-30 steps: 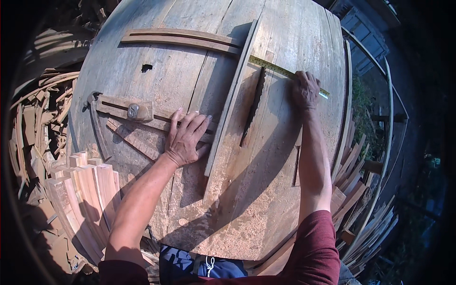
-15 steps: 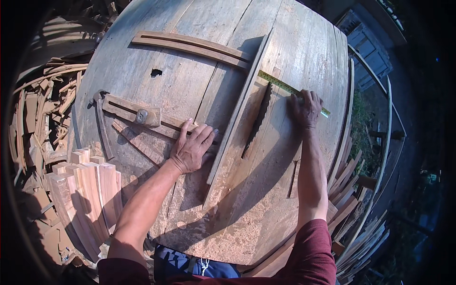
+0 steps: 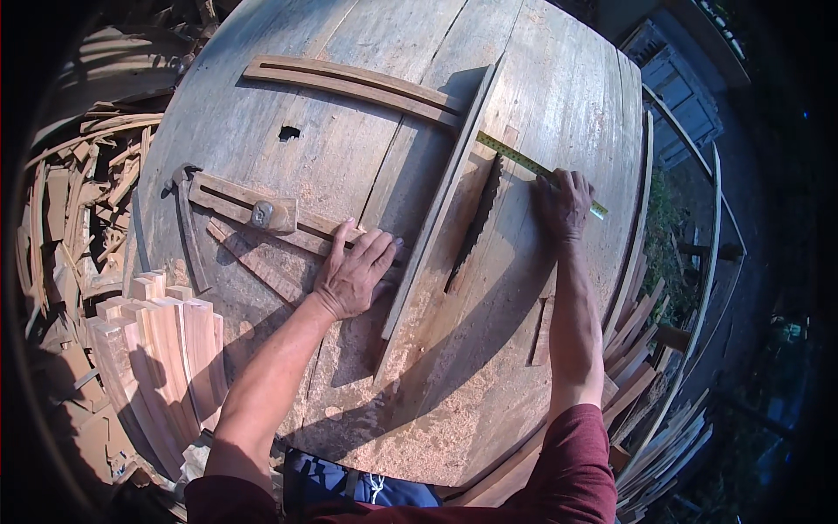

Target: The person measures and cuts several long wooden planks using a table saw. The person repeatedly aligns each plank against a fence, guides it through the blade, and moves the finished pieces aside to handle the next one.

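Note:
My left hand [image 3: 356, 272] lies with fingers spread over the end of the lower slotted wooden bar [image 3: 229, 199], beside a long wooden fence [image 3: 429, 229]. My right hand [image 3: 569, 206] is closed on a yellow tape measure [image 3: 515, 155]. Its blade stretches from the fence, past the far end of a dark toothed saw blade [image 3: 477, 225], and sticks out beyond my fingers. The saw blade stands up through a slot in the wooden table [image 3: 559, 96]. A second slotted bar [image 3: 349, 87] meets the fence farther away.
A wooden block [image 3: 274, 216] sits on the lower bar, near a hammer [image 3: 188, 229] and a thin wood strip [image 3: 255, 265]. Cut wood pieces [image 3: 161, 349] stand at the left. Sawdust [image 3: 419, 441] covers the near tabletop. More boards [image 3: 637, 384] lie right of the table.

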`<action>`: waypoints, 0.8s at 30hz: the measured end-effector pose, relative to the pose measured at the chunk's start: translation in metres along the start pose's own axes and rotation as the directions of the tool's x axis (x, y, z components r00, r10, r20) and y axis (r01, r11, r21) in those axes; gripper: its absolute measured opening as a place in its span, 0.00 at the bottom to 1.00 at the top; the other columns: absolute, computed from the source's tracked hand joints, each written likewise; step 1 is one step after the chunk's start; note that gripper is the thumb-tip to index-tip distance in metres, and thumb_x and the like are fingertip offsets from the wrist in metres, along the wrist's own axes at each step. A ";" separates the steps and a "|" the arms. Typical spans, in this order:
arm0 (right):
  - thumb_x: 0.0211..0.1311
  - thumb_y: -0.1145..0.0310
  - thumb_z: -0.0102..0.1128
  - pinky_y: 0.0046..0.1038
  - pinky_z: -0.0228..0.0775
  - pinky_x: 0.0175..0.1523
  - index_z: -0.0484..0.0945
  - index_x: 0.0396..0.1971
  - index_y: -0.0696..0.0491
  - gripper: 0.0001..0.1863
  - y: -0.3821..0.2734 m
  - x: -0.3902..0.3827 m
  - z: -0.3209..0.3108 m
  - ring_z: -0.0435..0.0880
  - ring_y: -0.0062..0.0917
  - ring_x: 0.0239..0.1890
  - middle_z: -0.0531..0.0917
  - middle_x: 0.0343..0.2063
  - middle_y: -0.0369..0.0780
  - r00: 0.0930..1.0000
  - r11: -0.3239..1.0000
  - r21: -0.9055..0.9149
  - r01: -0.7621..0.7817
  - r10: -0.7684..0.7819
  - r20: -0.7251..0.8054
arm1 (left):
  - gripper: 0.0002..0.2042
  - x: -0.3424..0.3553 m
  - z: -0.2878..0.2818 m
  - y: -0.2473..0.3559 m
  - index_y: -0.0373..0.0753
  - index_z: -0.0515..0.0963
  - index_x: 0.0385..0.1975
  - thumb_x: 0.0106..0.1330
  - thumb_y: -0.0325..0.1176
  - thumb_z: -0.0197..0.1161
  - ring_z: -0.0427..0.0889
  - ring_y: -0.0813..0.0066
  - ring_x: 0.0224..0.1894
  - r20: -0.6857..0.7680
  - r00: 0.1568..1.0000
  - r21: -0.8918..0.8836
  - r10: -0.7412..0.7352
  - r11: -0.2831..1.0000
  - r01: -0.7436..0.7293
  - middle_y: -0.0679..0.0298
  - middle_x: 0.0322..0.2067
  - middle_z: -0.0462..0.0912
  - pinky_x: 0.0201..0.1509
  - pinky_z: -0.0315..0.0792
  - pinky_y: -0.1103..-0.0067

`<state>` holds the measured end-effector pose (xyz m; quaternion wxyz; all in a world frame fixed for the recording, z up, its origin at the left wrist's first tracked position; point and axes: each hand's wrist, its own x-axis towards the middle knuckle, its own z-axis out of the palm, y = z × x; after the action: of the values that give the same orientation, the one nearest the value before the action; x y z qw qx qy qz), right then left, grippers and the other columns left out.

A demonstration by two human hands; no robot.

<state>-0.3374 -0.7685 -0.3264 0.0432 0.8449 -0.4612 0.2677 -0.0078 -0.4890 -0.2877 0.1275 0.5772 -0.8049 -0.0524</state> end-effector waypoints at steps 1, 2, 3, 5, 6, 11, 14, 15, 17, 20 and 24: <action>0.57 0.56 0.72 0.39 0.65 0.48 0.79 0.36 0.48 0.15 0.000 -0.001 0.001 0.80 0.36 0.38 0.80 0.31 0.38 1.000 1.000 0.000 -0.001 0.001 0.001 | 0.24 0.000 0.000 0.000 0.30 0.75 0.55 0.57 0.31 0.55 0.69 0.57 0.67 0.007 1.000 -0.001 -0.002 1.000 0.002 0.52 0.60 0.72 0.74 0.49 0.43; 0.58 0.55 0.71 0.39 0.64 0.49 0.79 0.35 0.47 0.14 0.001 -0.001 0.002 0.79 0.35 0.38 0.80 0.31 0.37 1.000 1.000 -0.003 -0.010 0.010 -0.003 | 0.24 0.000 0.000 0.000 0.30 0.75 0.55 0.57 0.31 0.55 0.69 0.57 0.67 0.008 1.000 -0.002 -0.001 1.000 0.001 0.52 0.60 0.72 0.74 0.49 0.43; 0.58 0.54 0.70 0.39 0.64 0.49 0.78 0.33 0.46 0.14 0.001 -0.001 0.002 0.79 0.34 0.38 0.79 0.31 0.36 1.000 1.000 -0.006 -0.017 0.017 -0.006 | 0.23 0.000 0.000 0.000 0.30 0.75 0.54 0.57 0.31 0.55 0.69 0.57 0.67 0.007 1.000 0.000 -0.002 1.000 0.002 0.53 0.60 0.72 0.74 0.49 0.43; 0.58 0.54 0.70 0.39 0.64 0.49 0.78 0.33 0.46 0.14 0.000 0.000 0.003 0.79 0.34 0.38 0.79 0.31 0.36 1.000 1.000 -0.003 -0.015 0.015 -0.008 | 0.23 0.000 0.000 0.000 0.30 0.76 0.54 0.57 0.31 0.55 0.69 0.57 0.67 0.006 1.000 -0.001 -0.003 1.000 0.003 0.53 0.60 0.72 0.74 0.49 0.43; 0.58 0.54 0.71 0.39 0.64 0.49 0.78 0.33 0.46 0.14 -0.001 0.000 0.004 0.79 0.33 0.38 0.79 0.30 0.36 1.000 1.000 0.003 -0.012 0.012 -0.014 | 0.23 0.000 -0.001 -0.001 0.30 0.75 0.54 0.57 0.31 0.55 0.69 0.57 0.67 0.005 1.000 0.001 -0.003 1.000 0.003 0.53 0.60 0.72 0.74 0.49 0.44; 0.58 0.54 0.71 0.39 0.64 0.49 0.78 0.33 0.46 0.14 0.001 0.000 0.003 0.79 0.33 0.38 0.79 0.30 0.36 1.000 1.000 0.005 -0.015 0.015 -0.021 | 0.24 0.001 -0.001 0.000 0.31 0.74 0.55 0.57 0.31 0.56 0.68 0.57 0.67 0.010 1.000 -0.003 -0.007 1.000 0.007 0.53 0.60 0.72 0.75 0.48 0.44; 0.58 0.54 0.71 0.38 0.64 0.49 0.79 0.33 0.46 0.14 0.002 0.000 0.003 0.79 0.33 0.38 0.79 0.30 0.35 1.000 1.000 0.012 -0.010 0.010 -0.018 | 0.25 0.000 0.000 0.001 0.31 0.74 0.56 0.56 0.31 0.57 0.68 0.58 0.67 0.009 1.000 -0.007 -0.008 1.000 0.008 0.53 0.60 0.72 0.75 0.48 0.45; 0.58 0.53 0.71 0.38 0.64 0.49 0.78 0.33 0.46 0.14 0.002 0.000 0.003 0.79 0.33 0.38 0.79 0.30 0.35 1.000 1.000 0.015 -0.006 0.007 -0.018 | 0.25 0.000 0.000 0.000 0.31 0.74 0.56 0.56 0.31 0.57 0.68 0.58 0.67 0.007 1.000 -0.010 -0.010 1.000 0.011 0.54 0.60 0.72 0.75 0.47 0.45; 0.58 0.53 0.71 0.38 0.64 0.49 0.79 0.33 0.46 0.14 0.001 -0.001 0.003 0.79 0.33 0.38 0.80 0.30 0.35 1.000 1.000 0.012 -0.010 0.010 -0.016 | 0.25 -0.001 0.000 0.000 0.31 0.74 0.56 0.56 0.31 0.57 0.68 0.58 0.67 0.007 1.000 -0.014 -0.015 1.000 0.015 0.54 0.60 0.72 0.76 0.47 0.46; 0.57 0.54 0.71 0.38 0.64 0.49 0.79 0.33 0.46 0.14 -0.001 0.001 0.002 0.79 0.33 0.38 0.80 0.30 0.35 1.000 1.000 0.005 -0.008 0.008 -0.015 | 0.26 -0.001 -0.001 0.001 0.32 0.74 0.56 0.55 0.31 0.58 0.68 0.58 0.67 0.007 1.000 -0.004 -0.016 1.000 0.016 0.54 0.60 0.72 0.76 0.47 0.46; 0.57 0.54 0.71 0.39 0.64 0.50 0.79 0.33 0.46 0.14 0.003 0.000 0.002 0.79 0.34 0.38 0.80 0.30 0.36 0.999 1.000 -0.012 -0.006 0.006 -0.039 | 0.28 0.001 -0.002 0.001 0.34 0.72 0.60 0.55 0.33 0.60 0.67 0.62 0.68 0.030 0.999 -0.005 -0.027 1.000 0.027 0.57 0.61 0.71 0.76 0.46 0.47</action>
<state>-0.3385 -0.7706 -0.3288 0.0565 0.8379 -0.4643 0.2812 -0.0080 -0.4892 -0.2854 0.1161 0.5869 -0.7986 -0.0651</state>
